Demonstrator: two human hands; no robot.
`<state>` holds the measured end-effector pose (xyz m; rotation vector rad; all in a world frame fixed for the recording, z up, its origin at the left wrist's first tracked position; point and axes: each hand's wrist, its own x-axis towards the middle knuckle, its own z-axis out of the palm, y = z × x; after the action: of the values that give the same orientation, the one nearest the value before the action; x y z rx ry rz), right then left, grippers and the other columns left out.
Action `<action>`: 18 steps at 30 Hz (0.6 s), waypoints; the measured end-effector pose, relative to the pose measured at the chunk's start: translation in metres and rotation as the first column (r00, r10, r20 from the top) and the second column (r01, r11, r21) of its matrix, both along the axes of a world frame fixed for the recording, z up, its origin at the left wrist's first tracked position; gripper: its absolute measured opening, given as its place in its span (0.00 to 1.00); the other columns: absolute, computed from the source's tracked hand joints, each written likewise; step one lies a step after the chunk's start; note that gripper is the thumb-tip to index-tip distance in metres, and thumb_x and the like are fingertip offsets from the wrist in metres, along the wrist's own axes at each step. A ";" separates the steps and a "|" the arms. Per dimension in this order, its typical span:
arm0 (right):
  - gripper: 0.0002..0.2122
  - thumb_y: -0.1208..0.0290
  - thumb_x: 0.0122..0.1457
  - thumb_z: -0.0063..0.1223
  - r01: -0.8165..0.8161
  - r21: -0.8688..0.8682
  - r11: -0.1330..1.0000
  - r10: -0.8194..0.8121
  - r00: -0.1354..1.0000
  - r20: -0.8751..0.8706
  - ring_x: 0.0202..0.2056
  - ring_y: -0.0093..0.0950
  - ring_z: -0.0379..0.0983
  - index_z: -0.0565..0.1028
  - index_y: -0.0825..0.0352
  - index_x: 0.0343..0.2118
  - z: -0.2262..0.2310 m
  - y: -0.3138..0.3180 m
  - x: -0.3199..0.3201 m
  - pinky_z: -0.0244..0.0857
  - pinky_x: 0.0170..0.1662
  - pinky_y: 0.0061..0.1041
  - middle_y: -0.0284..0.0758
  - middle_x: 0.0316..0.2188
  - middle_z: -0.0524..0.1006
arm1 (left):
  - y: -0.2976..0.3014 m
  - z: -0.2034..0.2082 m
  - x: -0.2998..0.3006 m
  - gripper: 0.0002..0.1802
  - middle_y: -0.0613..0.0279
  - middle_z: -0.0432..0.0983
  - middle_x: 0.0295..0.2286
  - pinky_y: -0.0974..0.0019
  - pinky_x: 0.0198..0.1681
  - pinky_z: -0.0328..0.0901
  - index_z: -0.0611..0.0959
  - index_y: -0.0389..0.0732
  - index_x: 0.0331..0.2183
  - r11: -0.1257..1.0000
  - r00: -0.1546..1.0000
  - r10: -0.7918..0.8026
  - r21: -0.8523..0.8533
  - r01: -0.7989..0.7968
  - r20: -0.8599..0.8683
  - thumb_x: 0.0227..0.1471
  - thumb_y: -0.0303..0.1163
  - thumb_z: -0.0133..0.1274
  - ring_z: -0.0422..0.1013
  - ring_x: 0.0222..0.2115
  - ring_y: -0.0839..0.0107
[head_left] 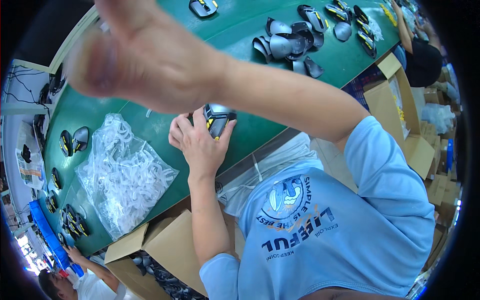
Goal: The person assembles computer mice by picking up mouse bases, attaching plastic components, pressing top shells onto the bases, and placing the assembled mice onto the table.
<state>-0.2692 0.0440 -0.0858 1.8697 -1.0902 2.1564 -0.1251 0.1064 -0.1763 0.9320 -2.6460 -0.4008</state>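
Left hand (pixel 200 142) squeezes a computer mouse (pixel 218 122).
Around it, blurry right hand (pixel 147 65) blocks ten o'clock, can't tell its grip; plastic bag (pixel 127 185) at eight, grey shells (pixel 281 46) at one.

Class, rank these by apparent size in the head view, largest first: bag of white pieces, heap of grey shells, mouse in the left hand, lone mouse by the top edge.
1. Bag of white pieces
2. Heap of grey shells
Unranked, smallest: held mouse and lone mouse; fingers partly cover the former.
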 end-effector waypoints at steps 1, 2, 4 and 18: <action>0.37 0.36 0.62 0.46 -0.048 0.020 0.999 0.047 0.998 0.034 0.59 0.48 0.60 0.66 0.66 0.61 -0.006 0.004 0.001 0.52 0.62 0.45 0.48 0.55 0.67 | 0.000 -0.001 0.000 0.34 0.48 0.66 0.52 0.43 0.58 0.47 0.79 0.44 0.50 1.000 1.000 -0.002 0.017 0.002 -0.015 0.46 0.54 0.67 0.57 0.55 0.47; 0.37 0.36 0.62 0.46 -0.096 0.037 0.995 0.094 0.993 0.069 0.59 0.48 0.60 0.66 0.67 0.61 -0.013 0.008 0.002 0.52 0.62 0.46 0.48 0.55 0.67 | -0.001 -0.002 0.000 0.34 0.48 0.66 0.52 0.43 0.58 0.47 0.79 0.44 0.50 1.000 1.000 0.000 0.020 0.000 -0.016 0.46 0.54 0.67 0.57 0.55 0.47; 0.38 0.35 0.62 0.45 -0.186 0.064 0.980 0.176 0.974 0.143 0.60 0.48 0.60 0.66 0.69 0.60 -0.034 0.024 0.005 0.52 0.62 0.46 0.48 0.55 0.67 | -0.002 -0.005 0.001 0.35 0.48 0.69 0.46 0.43 0.57 0.48 0.79 0.43 0.49 0.999 0.998 -0.049 0.012 0.048 0.040 0.45 0.55 0.66 0.56 0.54 0.43; 0.25 0.53 0.55 0.66 0.080 0.823 0.562 0.133 0.974 -0.185 0.38 0.34 0.79 0.77 0.69 0.48 -0.031 0.132 -0.058 0.73 0.41 0.31 0.42 0.40 0.81 | 0.010 0.001 0.010 0.42 0.52 0.73 0.39 0.54 0.38 0.64 0.74 0.35 0.52 0.986 0.937 -0.127 -0.145 0.084 -0.325 0.37 0.40 0.74 0.69 0.37 0.52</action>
<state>-0.3272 0.1763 -0.1166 2.3553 -2.3045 1.4030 -0.1152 0.1162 -0.1752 0.6209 -2.3835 -0.3703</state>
